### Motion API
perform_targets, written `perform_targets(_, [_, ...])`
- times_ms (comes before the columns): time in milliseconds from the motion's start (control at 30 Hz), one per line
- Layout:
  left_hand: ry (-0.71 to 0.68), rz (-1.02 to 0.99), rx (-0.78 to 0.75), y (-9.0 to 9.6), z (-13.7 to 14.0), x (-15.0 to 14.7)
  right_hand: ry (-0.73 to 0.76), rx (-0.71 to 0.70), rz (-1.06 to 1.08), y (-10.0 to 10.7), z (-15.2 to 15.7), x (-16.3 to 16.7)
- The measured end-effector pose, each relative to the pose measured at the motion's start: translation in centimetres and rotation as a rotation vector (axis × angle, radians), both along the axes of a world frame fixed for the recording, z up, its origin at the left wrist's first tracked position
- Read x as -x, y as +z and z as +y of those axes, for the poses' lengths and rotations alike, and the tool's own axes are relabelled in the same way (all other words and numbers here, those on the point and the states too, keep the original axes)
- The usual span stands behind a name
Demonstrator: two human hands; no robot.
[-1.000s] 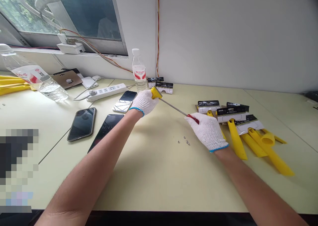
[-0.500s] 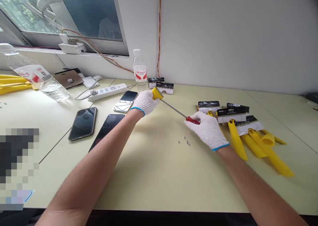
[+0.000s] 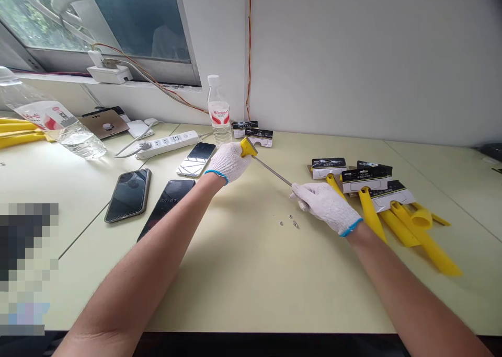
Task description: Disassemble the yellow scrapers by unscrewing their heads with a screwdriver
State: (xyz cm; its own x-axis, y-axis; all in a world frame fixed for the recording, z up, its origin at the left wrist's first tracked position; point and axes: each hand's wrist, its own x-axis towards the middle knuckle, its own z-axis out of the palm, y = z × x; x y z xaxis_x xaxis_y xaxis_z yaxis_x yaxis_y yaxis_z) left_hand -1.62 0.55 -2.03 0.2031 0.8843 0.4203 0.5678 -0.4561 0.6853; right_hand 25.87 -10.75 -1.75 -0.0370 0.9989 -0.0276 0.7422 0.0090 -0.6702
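Note:
My left hand (image 3: pixel 228 163), in a white knitted glove with a blue cuff, is closed on a yellow scraper head (image 3: pixel 248 147) that has a grey edge. My gloved right hand (image 3: pixel 319 203) is wrapped round the handle of a screwdriver (image 3: pixel 272 171). Its red handle is now covered by the fingers. The long metal shaft slants up and left, and its tip meets the lower side of the yellow piece; the exact contact is too small to make out. Below the right hand, a few small metal screws and nuts (image 3: pixel 295 224) lie on the table.
Yellow plastic handles (image 3: pixel 427 239) and black-and-white header cards (image 3: pixel 364 181) are piled at the right. Phones (image 3: pixel 128 195) lie at the left. Farther back are a power strip (image 3: pixel 168 143), an upright water bottle (image 3: pixel 219 114) and a tilted-looking bottle (image 3: pixel 55 117). More cards (image 3: pixel 259 137) stand by the wall.
The fingers of my right hand have turned round the screwdriver, and its red handle has gone out of sight. My left hand keeps the yellow piece in nearly the same place.

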Motion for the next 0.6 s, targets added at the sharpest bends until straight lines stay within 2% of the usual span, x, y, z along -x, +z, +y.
perform_targets(167, [-0.024, 0.063, 0.044, -0.3, 0.4, 0.1, 0.004, 0.024, -0.013, -0.1, 0.5, -0.3])
perform_targets(300, [-0.010, 0.061, 0.056, -0.8, 0.9, 0.1, -0.094, -0.149, -0.135, -0.4, 0.5, 0.2])
perform_targets(400, [-0.002, 0.037, 0.055, -0.9, 1.4, 0.1, -0.065, -0.291, -0.246, -0.4, 0.2, 0.6])
perform_targets(600, [-0.024, -0.077, 0.011, -0.5, 1.2, -0.2, 0.005, -0.291, -0.286, -0.3, -0.2, 0.7])
